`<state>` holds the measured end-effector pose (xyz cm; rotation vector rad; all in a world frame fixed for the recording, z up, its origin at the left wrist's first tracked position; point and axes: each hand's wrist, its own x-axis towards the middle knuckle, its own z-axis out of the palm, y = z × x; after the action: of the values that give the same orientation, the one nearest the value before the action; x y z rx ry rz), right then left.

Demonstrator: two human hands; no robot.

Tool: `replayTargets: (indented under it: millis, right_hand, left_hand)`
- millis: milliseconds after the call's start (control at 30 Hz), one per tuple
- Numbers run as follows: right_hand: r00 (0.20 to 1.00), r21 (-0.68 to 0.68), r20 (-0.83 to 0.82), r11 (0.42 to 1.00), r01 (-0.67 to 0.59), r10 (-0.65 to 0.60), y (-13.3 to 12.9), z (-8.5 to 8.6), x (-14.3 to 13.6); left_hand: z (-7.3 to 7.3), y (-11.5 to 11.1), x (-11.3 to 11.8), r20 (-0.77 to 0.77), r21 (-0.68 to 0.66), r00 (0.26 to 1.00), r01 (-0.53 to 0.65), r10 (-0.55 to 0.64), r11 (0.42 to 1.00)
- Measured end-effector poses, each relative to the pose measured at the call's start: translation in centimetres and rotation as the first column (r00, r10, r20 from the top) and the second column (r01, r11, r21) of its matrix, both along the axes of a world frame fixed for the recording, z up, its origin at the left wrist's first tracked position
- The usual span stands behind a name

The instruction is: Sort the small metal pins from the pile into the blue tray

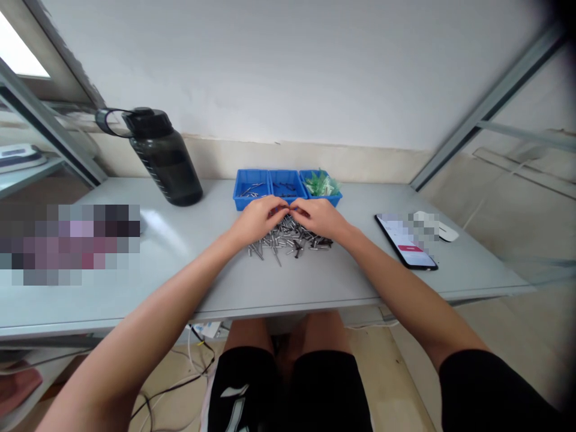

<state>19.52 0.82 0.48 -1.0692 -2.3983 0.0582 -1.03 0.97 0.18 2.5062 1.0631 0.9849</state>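
My left hand [257, 219] and my right hand [323, 217] meet over a loose pile of silver and dark screws or nails [281, 239]. The fingertips of both hands are pinched close together at the far side of the pile. Whatever they hold there, if anything, is too small and hidden to make out. Just behind them stands a row of blue bins. A few silver pieces lie in the left bin [243, 177], darker ones in the middle bin [283, 177]. Green and whitish plastic pieces [321, 183] fill the right bin.
A dark water bottle [167, 162] stands at the back left of the grey table [252, 288]. To the right lie a phone [407, 243] and a white mouse [446, 232]. A blurred-out patch covers something on the left. The wall rises right behind the bins.
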Motion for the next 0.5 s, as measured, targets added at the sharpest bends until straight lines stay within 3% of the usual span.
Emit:
replayTargets:
  millis: [267,500]
  right_hand:
    - [1.0,0.004,-0.007,1.0,-0.011,0.011,-0.07,-0.16,-0.04]
    - [1.0,0.008,-0.022,1.0,0.01,-0.01,0.02,-0.04,-0.02]
  left_hand:
    - [0.11,-0.06,0.19,0.117,-0.152,0.993,0.004,0.014,0.988]
    - [0.02,0.12,0.11,0.161,-0.194,0.987,0.044,-0.012,0.98]
